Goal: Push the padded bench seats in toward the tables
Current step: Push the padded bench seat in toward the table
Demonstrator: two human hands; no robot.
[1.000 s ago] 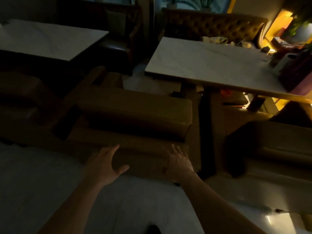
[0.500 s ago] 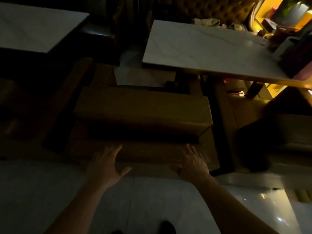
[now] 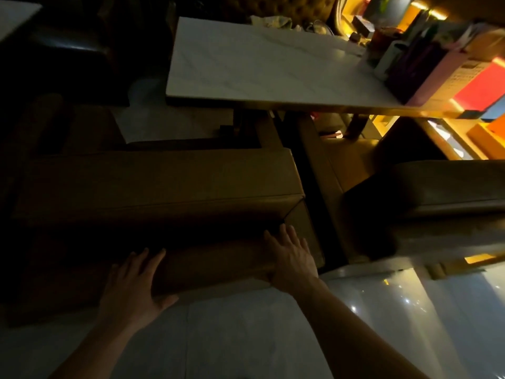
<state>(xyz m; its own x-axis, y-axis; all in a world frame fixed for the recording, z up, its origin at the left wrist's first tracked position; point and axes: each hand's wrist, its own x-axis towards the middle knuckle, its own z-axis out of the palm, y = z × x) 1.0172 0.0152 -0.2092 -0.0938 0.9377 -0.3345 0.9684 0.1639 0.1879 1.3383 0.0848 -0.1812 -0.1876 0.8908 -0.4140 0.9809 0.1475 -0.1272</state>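
With my left hand [image 3: 131,288] and right hand [image 3: 291,259] spread flat, gripping nothing, against the bench [image 3: 164,187], I should next shove it squarely toward the table [image 3: 262,69].

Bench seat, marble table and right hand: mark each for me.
bench seat [image 3: 164,184], head view, top of its padded back.
marble table [image 3: 259,67], head view, bare tabletop.
right hand [image 3: 293,259], head view, back of the hand.
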